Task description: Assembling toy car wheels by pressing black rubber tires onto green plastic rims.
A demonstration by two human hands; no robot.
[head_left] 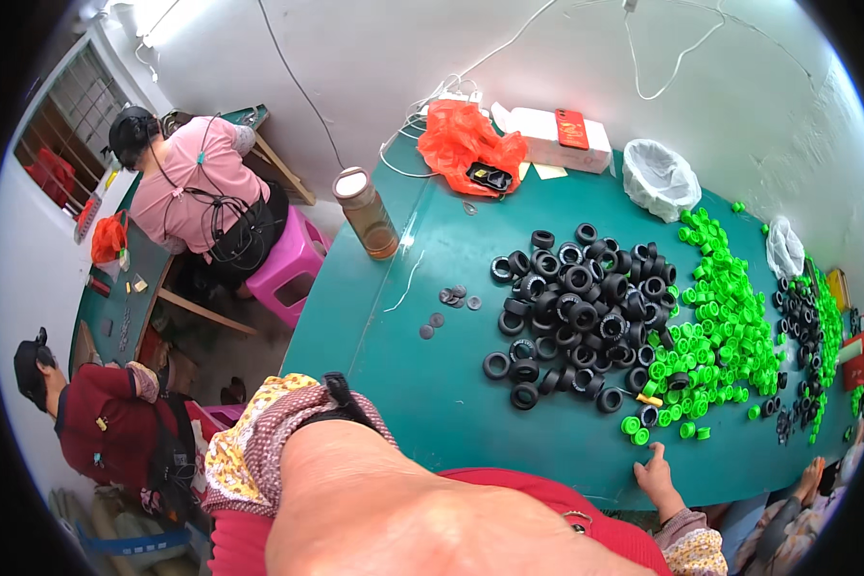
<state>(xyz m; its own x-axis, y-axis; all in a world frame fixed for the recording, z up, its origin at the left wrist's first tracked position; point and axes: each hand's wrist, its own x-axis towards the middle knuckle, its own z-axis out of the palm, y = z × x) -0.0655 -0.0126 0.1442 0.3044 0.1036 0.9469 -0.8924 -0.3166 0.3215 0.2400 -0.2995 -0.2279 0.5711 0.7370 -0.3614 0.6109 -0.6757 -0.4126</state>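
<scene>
My left hand (432, 528) is very close to the camera, its wrist and back filling the lower middle; its fingers are out of sight. A patterned sleeve with a yellow floral cuff covers that forearm. By the table's near edge, my right hand (655, 477) rests with finger and thumb apart, nothing visible between them. Just beyond it lie small green plastic wheel hubs (634, 429) and a yellow-handled tool (649, 399). A heap of black toy tyres (586, 307) spreads over the green table (413, 384), touching a larger heap of green hubs (725, 317) on its right.
Dark discs (437, 320) lie left of the tyres. A brown-tinted bottle (366, 213) stands at the table's left edge. Toward the wall are a red plastic bag (466, 139), a white box (552, 136) and a lined bin (660, 178). Other people sit at left and far right.
</scene>
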